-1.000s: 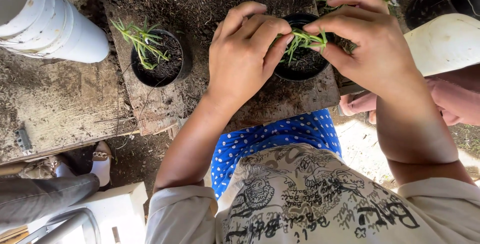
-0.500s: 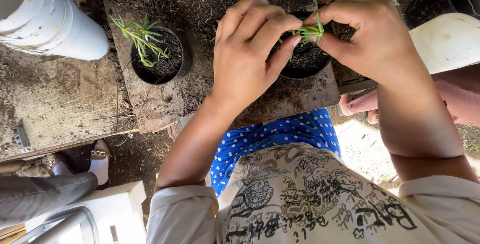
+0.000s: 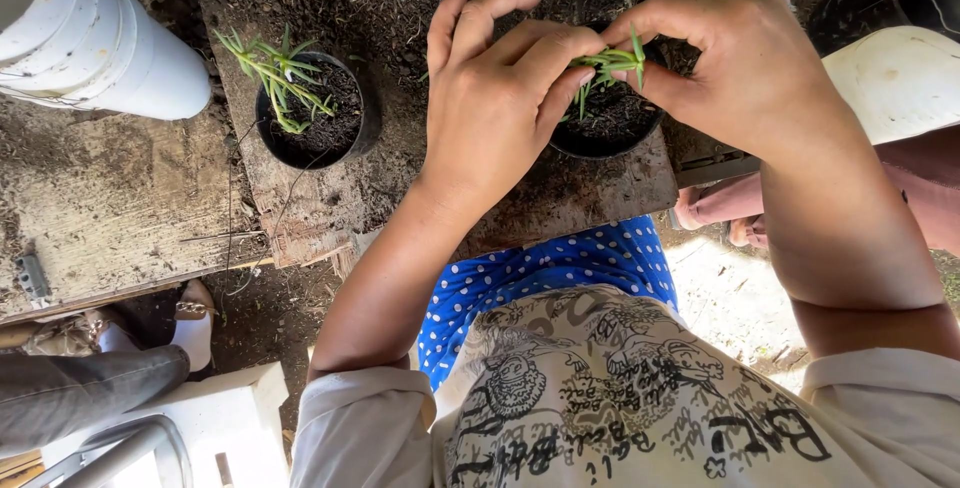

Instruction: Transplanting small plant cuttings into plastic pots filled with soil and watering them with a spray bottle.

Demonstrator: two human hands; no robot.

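Resting on a soil-strewn weathered wooden board (image 3: 330, 203), beside stacked white plastic buckets (image 3: 90, 38): two small black plastic pots (image 3: 362, 133). Pinching thin green seedling sprigs (image 3: 605, 68) over the nearer pot (image 3: 600, 143), left hand (image 3: 495, 108) and right hand (image 3: 745, 68), fingertips closed.

Green sprigs (image 3: 606, 70) — black pot (image 3: 598, 143) — blue white-dotted cloth (image 3: 545, 273)

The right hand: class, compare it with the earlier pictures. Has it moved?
Yes. The right hand has shifted up and slightly left, judged against the black pot under it, pinching the green cutting.
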